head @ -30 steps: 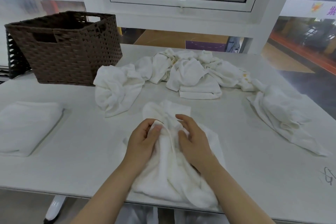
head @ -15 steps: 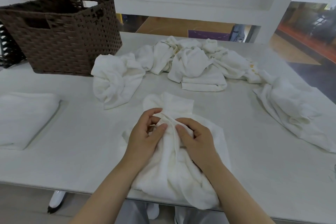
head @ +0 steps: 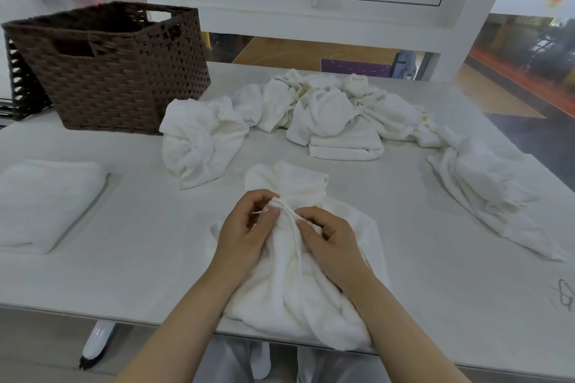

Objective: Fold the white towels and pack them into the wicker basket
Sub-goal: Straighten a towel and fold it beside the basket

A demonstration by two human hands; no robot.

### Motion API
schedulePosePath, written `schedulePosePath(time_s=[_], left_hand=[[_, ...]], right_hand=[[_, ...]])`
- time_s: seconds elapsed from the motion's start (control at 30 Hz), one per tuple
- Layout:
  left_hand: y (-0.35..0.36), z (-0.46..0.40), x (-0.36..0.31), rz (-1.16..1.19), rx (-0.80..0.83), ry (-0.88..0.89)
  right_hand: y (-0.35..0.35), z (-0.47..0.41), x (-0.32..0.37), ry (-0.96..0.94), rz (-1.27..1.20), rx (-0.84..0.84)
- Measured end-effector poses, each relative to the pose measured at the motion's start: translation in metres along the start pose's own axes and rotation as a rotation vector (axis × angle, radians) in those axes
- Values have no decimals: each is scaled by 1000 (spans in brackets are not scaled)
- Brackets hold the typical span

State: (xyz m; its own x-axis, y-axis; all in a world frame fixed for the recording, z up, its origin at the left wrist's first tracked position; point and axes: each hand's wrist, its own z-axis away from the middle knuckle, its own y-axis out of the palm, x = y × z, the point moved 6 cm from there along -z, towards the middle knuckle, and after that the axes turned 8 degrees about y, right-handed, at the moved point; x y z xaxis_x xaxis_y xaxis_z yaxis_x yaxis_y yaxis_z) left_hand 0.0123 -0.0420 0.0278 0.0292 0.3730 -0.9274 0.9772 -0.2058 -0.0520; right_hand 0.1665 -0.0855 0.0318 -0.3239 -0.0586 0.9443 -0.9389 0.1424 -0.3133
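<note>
at six o'clock, left hand and right hand pinch a crumpled white cotton towel.
its near edge overhangs the pale table; a loose pinch could let it slide off.

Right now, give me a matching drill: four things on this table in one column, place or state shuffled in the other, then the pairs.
Things
1. wicker basket
2. folded towel
3. crumpled towel
4. towel pile

Place or state
A. bunched at the near table edge, pinched by the left hand and right hand
B. heaped unfolded at the table's middle back
C. lying flat and squared at the left edge
D. standing at the back left, dark brown

Pairs: 1-D, 2-C, 3-A, 4-B
</note>
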Motion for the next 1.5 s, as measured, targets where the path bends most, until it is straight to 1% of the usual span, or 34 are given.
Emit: schedulePosePath(time_s=[0.1, 0.17, 0.27, 0.33, 0.4, 0.5, 0.57, 0.67, 0.73, 0.83, 0.9, 1.03, 1.1, 1.17, 1.2, 1.23, 1.27, 1.37, 1.43, 1.5], left_hand=[[0, 0, -6, 16, -13, 27], [-3, -1, -10, 23, -52, 44], [-11, -10, -17, -10, -106, 70], [-16, -21, -30, -51, -122, 126], [-19, -33, -49, -70, -117, 192], [-25, -50, -77, -76, -131, 239], [-35, -62, -95, -57, -196, 255], [-57, -81, -118, -66, -295, 322], [-70, -92, -134, -87, -323, 378], [-85, -107, -151, -144, -360, 415], [-94, -116, -158, -172, -370, 426], [-109, -128, -166, -190, -377, 428], [-114, -131, -172, -182, -382, 430], [-118, -134, -178, -197, -395, 430], [-120, -136, -181, -199, -405, 427], [-122, -137, -183, -191, -416, 424], [-125, -138, -183, -181, -431, 414], [-133, -138, -184, -165, -466, 399], [-137, -139, -185, -186, -472, 393], [-145, -141, -184, -163, -508, 372]], right_hand=[[-3, 3, 5, 23, 41, 52], [-10, 5, 6, 39, 180, 79], [-27, 2, 3, 60, 440, 73], [-43, -4, 6, 72, 550, 57], [-60, -10, 14, 85, 609, 36], [-87, -19, 36, 109, 626, -33], [-107, -24, 53, 121, 606, -80], [-131, -34, 71, 148, 623, -92], [-145, -42, 81, 153, 647, -108], [-162, -51, 93, 152, 687, -112], [-171, -55, 104, 92, 629, -141], [-178, -55, 136, -118, 504, -162], [-177, -55, 153, -235, 640, -139], [-170, -57, 166, -316, 976, -82], [-168, -59, 169, -323, 1137, -56], [-168, -60, 171, -291, 1248, -43], [-169, -61, 173, -251, 1307, -40], [-172, -61, 177, -173, 1342, -30], [-172, -60, 180, -180, 1356, -31], [-171, -58, 194, -241, 1322, -78]])
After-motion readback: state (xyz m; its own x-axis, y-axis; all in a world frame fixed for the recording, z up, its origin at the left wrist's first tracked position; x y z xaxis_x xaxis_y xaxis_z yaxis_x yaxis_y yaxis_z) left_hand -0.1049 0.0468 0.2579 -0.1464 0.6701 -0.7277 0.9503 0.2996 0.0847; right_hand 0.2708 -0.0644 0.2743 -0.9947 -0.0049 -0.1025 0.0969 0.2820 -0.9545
